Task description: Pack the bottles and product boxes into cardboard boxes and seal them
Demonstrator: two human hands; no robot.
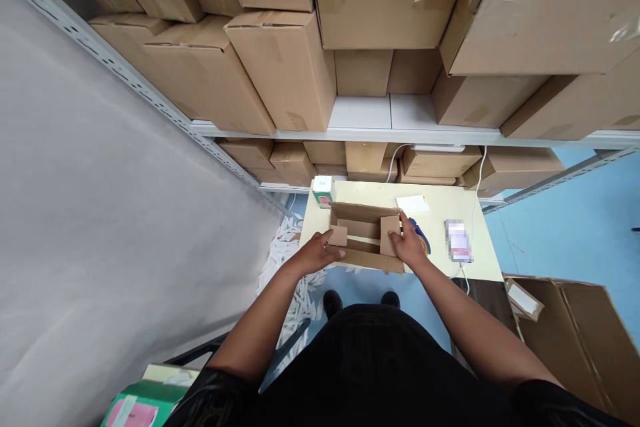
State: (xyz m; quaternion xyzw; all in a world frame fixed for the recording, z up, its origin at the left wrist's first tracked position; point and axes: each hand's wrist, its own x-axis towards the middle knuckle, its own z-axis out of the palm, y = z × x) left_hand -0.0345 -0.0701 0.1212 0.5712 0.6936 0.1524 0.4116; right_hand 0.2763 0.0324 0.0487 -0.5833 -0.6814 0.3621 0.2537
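A small brown cardboard box (pixel 363 213), its flaps unfolded, is held between my two hands over the front part of the pale yellow table (pixel 360 191). Through the middle of the box the table top shows, so its far end is open too. My left hand (pixel 320 253) grips the left side, thumb on the short left flap. On the right, my right hand (pixel 409 243) is closed on the box edge with the thumb on the right flap. Partly hidden behind that hand lies a blue tape dispenser (pixel 421 237). A small green and white box (pixel 323 191) stands just past the left corner.
A white card (pixel 413 203) and a phone with a cable (pixel 459 241) lie on the table. Shelves (pixel 360 112) packed with cardboard boxes rise behind it. Paper strips (pixel 285 260) cover the floor at left. A large open carton (pixel 565 327) stands at right.
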